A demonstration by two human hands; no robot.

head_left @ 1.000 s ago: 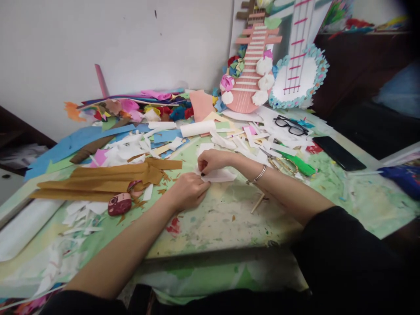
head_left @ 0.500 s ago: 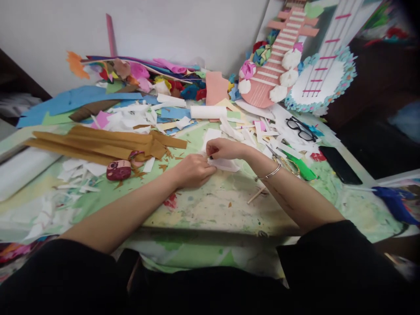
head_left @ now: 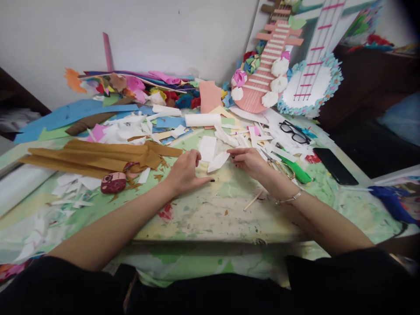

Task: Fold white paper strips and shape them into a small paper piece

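My left hand (head_left: pixel 186 173) rests on the paint-stained green table (head_left: pixel 213 210), fingers raised and thumb stretched apart, holding nothing. My right hand (head_left: pixel 250 160) lies just to its right, fingers extended toward the left, also holding nothing. Between the two hands lies a small folded white paper piece (head_left: pixel 218 161), untouched by either hand. A second white paper rectangle (head_left: pixel 208 148) sits just behind it. A bracelet is on my right wrist.
Brown paper strips (head_left: pixel 98 155) and a small red figure (head_left: pixel 113 183) lie left. Green-handled scissors (head_left: pixel 293 168), glasses (head_left: pixel 293 131) and a black phone (head_left: pixel 334 165) lie right. A white roll (head_left: pixel 202 119), coloured scraps and a pink paper guitar (head_left: pixel 262 78) stand behind. A thin wooden stick (head_left: pixel 253 201) lies near my right wrist.
Both hands were pinching the white paper together; now they have let it go and moved apart, leaving it on the table between them. The view shifted slightly.
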